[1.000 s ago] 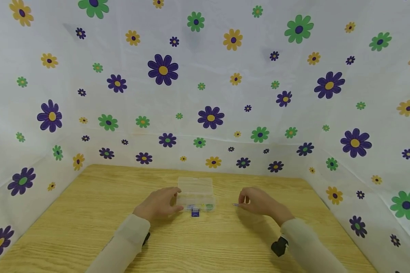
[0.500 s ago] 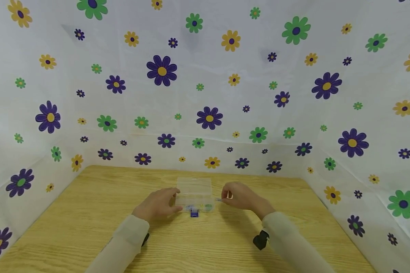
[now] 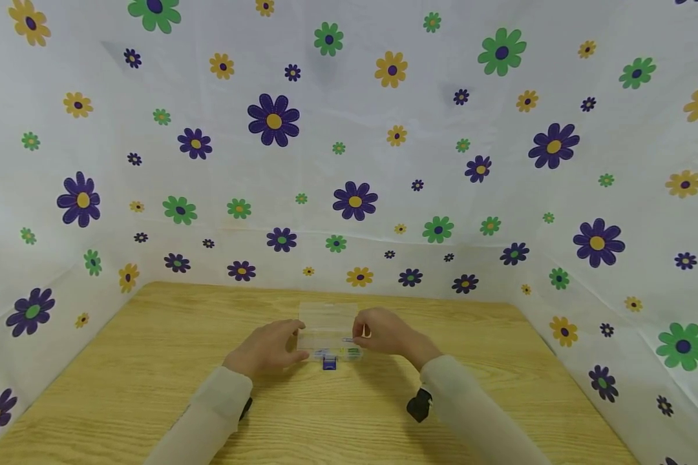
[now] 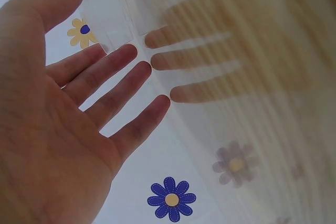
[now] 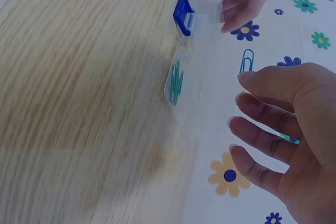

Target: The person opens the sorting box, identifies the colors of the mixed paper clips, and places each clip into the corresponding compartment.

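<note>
A clear plastic box (image 3: 308,343) with compartments stands on the table, its see-through lid (image 3: 327,315) raised at the back. Blue, yellow and green bits lie in the front compartments; in the right wrist view the green ones (image 5: 176,83) look like paper clips. A dark blue latch (image 3: 329,363) hangs at the front. My right hand (image 3: 386,332) pinches a blue paper clip (image 5: 247,59) between thumb and index finger, over the right part of the box. My left hand (image 3: 267,345) is at the box's left end, thumb toward the front, fingers extended with tips at the table (image 4: 252,103).
The wood-grain table (image 3: 209,310) stretches around the box. Behind it and at both sides hang white sheets (image 3: 302,161) printed with flowers. A dark wrist camera (image 3: 420,405) sits under the right sleeve.
My right hand has moved left with the paper clip, from the table at the right to over the box. My left hand has stayed at the box's left end.
</note>
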A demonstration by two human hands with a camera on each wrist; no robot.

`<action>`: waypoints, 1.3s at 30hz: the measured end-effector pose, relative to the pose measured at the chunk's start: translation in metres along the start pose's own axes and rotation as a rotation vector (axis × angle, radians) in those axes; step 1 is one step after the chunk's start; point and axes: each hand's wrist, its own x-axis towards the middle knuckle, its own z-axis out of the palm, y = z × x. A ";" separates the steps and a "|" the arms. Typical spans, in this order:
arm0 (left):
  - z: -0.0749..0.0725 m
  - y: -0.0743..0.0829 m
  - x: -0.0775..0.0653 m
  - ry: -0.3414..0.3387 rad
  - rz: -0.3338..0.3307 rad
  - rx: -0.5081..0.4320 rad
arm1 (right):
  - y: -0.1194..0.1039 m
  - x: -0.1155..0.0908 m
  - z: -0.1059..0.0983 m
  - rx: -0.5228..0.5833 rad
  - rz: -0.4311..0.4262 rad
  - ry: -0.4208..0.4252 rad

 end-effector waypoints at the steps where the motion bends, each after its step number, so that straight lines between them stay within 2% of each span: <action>1: 0.000 0.000 0.000 -0.001 0.000 0.001 | -0.002 0.002 0.001 0.001 -0.009 0.001; 7: 0.000 -0.001 0.000 -0.008 -0.002 0.006 | -0.011 0.013 0.006 -0.009 -0.037 0.011; 23: 0.000 -0.005 0.002 -0.003 -0.006 0.019 | -0.026 0.040 0.028 -0.025 -0.021 -0.030; 32: 0.000 -0.007 0.001 0.005 0.016 0.025 | -0.031 0.044 0.034 -0.062 -0.035 -0.029; 39: 0.000 -0.006 0.001 0.006 0.017 0.023 | -0.034 0.043 0.034 -0.063 -0.002 -0.047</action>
